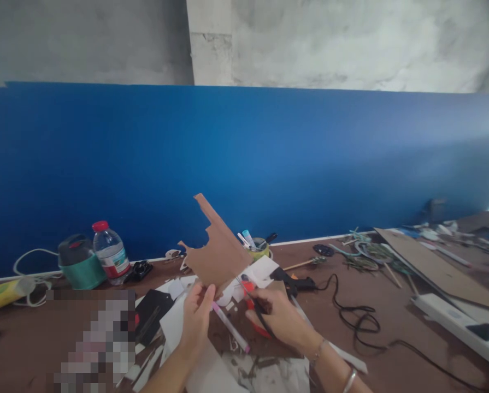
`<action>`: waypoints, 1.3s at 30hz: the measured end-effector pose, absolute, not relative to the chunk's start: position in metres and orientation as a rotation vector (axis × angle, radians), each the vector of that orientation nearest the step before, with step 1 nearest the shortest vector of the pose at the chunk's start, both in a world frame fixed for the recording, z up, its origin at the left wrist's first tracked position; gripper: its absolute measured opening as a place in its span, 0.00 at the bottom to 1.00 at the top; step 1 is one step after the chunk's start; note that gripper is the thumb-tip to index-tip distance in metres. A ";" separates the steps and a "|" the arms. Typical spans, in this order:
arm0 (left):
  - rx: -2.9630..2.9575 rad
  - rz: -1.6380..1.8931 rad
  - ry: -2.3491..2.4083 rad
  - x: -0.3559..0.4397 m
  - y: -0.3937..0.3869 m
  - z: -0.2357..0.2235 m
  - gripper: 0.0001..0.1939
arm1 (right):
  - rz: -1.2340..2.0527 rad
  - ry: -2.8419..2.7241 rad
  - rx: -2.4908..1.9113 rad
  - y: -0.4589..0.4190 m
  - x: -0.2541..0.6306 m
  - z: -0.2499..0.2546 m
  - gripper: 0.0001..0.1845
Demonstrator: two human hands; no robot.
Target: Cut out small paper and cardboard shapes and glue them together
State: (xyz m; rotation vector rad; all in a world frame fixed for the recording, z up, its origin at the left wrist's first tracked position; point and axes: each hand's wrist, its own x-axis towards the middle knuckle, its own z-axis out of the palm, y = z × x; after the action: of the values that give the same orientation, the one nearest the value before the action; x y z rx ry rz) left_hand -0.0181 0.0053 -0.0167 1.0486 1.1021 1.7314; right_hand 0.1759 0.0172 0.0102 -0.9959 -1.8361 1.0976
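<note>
My left hand (pixel 198 314) pinches the lower edge of a brown cardboard piece (pixel 217 254), which is held up at a tilt and has a jagged left edge. My right hand (pixel 280 315) grips scissors (pixel 259 311) by the handles, their blades touching the lower right part of the cardboard. Some of the handles is hidden by my fingers. Below the cardboard, between my hands, lies a white marker with pink ends (pixel 231 328). White paper (pixel 211 363) and small offcuts are spread under my wrists.
A black glue gun (pixel 305 283) trails a dark cable (pixel 361 325) towards a white power strip (pixel 459 322). Left stand a red-capped water bottle (pixel 111 254) and a green-and-black container (pixel 81 265). Pens (pixel 247 239) stand in a holder. A blue partition (pixel 244 158) closes the back.
</note>
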 end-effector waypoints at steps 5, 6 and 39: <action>1.105 1.599 1.056 -0.014 0.003 -0.013 0.16 | 1.204 -1.869 -0.978 0.012 0.173 0.019 0.09; 1.102 1.593 1.049 -0.014 0.003 -0.013 0.15 | 1.212 -1.864 -0.973 0.012 0.173 0.019 0.09; 1.028 1.560 0.999 -0.013 0.006 -0.018 0.13 | 1.136 -1.928 -0.962 0.016 0.173 0.015 0.10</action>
State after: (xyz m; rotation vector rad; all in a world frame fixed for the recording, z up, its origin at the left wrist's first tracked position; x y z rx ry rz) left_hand -0.0127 0.0057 -0.0177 1.0277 0.9994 1.5599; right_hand 0.1727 0.0156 0.0153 -0.9623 -1.9276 1.1362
